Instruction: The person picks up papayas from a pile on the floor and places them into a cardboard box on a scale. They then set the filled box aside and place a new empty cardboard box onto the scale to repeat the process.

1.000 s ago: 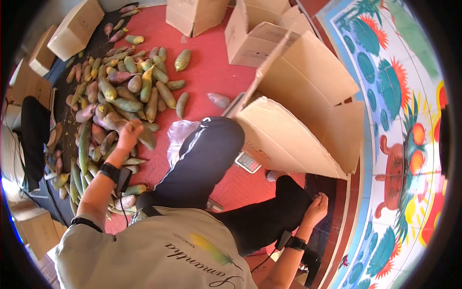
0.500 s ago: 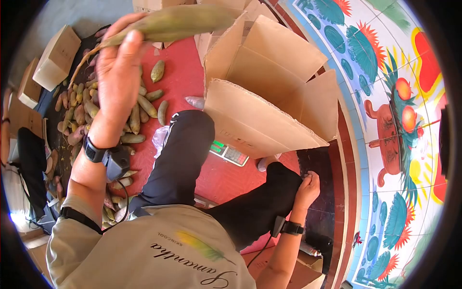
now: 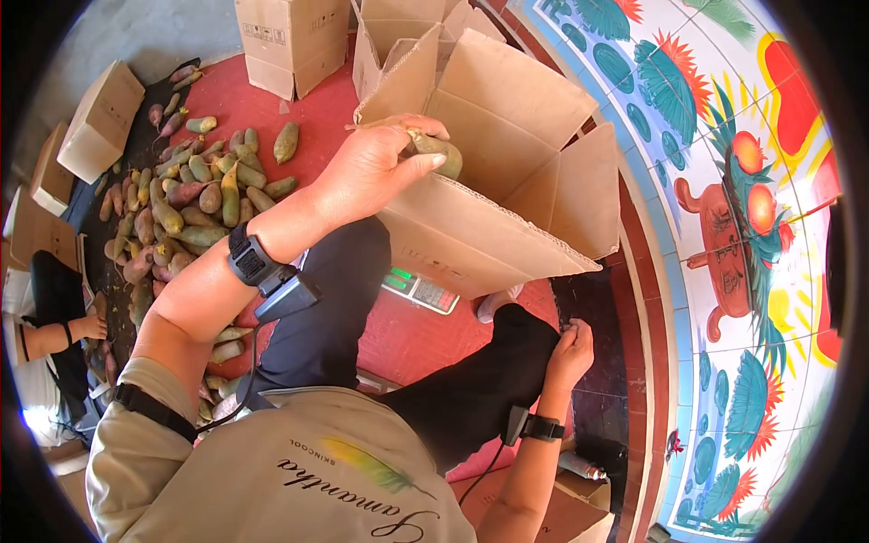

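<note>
My left hand (image 3: 387, 165) is closed round a green radish (image 3: 442, 152), with the fingers over its top and the thumb along its side. Much of the radish is hidden by the hand. It is held at the near left edge of an open cardboard box (image 3: 480, 237), over the opening. My right hand (image 3: 572, 347) rests by my right knee with its fingers curled in, and nothing shows in it. Under the box's near side a scale (image 3: 424, 290) with a lit green display partly shows.
A heap of green and reddish radishes (image 3: 195, 195) covers the floor at left. One radish (image 3: 286, 143) lies apart on the red mat (image 3: 317, 113). More cartons (image 3: 294, 45) stand behind. A painted tile wall (image 3: 670, 226) runs along the right. Another person's hand (image 3: 89, 327) is at far left.
My left hand has brought the radish down and to the right, from high above the mat to the box's opening. My right hand stays by the knee.
</note>
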The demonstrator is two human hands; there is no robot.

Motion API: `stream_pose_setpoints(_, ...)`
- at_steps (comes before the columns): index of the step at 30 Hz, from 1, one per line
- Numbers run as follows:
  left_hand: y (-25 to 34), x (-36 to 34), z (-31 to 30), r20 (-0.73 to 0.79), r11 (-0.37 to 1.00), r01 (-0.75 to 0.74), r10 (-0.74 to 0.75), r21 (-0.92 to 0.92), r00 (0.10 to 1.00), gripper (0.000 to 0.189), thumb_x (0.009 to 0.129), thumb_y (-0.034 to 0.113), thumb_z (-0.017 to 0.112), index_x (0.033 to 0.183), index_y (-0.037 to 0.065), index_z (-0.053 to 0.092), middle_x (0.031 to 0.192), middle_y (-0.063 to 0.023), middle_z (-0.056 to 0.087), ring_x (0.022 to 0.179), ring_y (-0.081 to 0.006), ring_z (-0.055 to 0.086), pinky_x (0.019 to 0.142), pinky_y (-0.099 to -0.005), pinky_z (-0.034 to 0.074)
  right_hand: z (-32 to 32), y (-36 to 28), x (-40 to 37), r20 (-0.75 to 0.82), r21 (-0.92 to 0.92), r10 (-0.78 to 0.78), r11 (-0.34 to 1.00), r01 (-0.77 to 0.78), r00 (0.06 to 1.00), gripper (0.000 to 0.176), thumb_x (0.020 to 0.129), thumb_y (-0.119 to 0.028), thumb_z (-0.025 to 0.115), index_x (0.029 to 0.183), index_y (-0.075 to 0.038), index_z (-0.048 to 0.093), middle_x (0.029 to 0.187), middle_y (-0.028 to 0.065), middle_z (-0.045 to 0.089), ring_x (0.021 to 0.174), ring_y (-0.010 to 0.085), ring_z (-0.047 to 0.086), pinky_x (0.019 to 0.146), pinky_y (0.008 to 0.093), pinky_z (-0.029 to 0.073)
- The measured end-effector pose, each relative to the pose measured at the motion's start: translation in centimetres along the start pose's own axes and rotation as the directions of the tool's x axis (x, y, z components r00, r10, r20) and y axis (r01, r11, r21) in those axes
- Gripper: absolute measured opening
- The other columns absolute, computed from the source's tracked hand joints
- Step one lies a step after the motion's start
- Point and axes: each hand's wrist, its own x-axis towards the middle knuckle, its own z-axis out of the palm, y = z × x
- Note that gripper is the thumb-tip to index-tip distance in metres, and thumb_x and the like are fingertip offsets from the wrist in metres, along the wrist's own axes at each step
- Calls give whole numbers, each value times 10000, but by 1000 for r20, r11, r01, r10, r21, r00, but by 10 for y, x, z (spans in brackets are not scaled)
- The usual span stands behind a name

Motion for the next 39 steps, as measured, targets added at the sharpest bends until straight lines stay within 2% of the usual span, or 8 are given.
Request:
stream_pose_setpoints(7,0,-4,5,-6,994,-79,79,79,997,168,856,103,536,962,-16,590,994,-127,606,892,-265,577,788,-335,451,-1,-4,0,45,40,68,997,-70,997,130,831,-55,478,876,-6,590,809,153,604,725,321,598,640,391,473)
stream_pose_setpoints(10,7,-6,1,35,998,57,-57,-4,998,179,863,96,512,989,-12,579,995,-142,599,891,-280,575,793,-342,449,-1,-4,0,34,43,62,997,-64,997,129,830,-54,478,876,-7,589,806,150,605,725,317,600,639,388,475)
stream_pose_setpoints(15,1,-19,-3,-52,978,-149,158,149,986,214,821,32,536,1031,7,575,1059,-142,579,957,-296,558,821,-364,447,-3,-7,2,47,37,68,997,-70,997,130,831,-52,475,874,-6,589,809,151,607,725,315,604,635,382,479)
stream_pose_setpoints(21,5,-41,-16,-106,978,-124,143,169,984,274,764,-26,549,1037,-4,568,1168,-158,530,1091,-318,506,910,-381,411,-1,-6,1,38,40,65,997,-66,997,136,831,-49,471,880,-7,592,806,154,609,714,317,604,633,387,478)
stream_pose_setpoints(26,-9,-67,-33,-152,963,-109,150,246,977,269,772,-34,521,1037,-7,560,1179,-158,525,1106,-320,496,938,-386,384,-1,-4,1,41,5,35,999,-36,999,149,834,-50,464,892,-4,593,803,154,612,704,311,609,626,386,478)
stream_pose_setpoints(29,-26,-96,-41,-198,966,93,-45,240,979,221,799,-20,490,1007,-4,563,1149,-157,534,1057,-320,512,913,-368,392,-3,-7,2,51,11,50,999,-50,997,154,836,-53,459,891,-2,594,799,154,610,701,302,611,623,382,478)
stream_pose_setpoints(32,-55,-131,-47,-195,933,156,-95,325,976,224,756,-43,533,971,7,575,1105,-145,553,997,-312,533,858,-359,421,-3,-8,3,69,19,65,998,-66,996,164,843,-56,443,887,-5,592,771,147,619,684,273,619,627,353,482)
stream_pose_setpoints(39,-144,-268,-52,-186,827,420,-376,375,907,181,722,-7,547,890,38,596,946,-136,595,907,-331,548,813,-387,444,1,5,2,86,48,88,995,-92,992,170,840,-46,456,915,6,599,822,167,617,757,292,620,673,362,492)
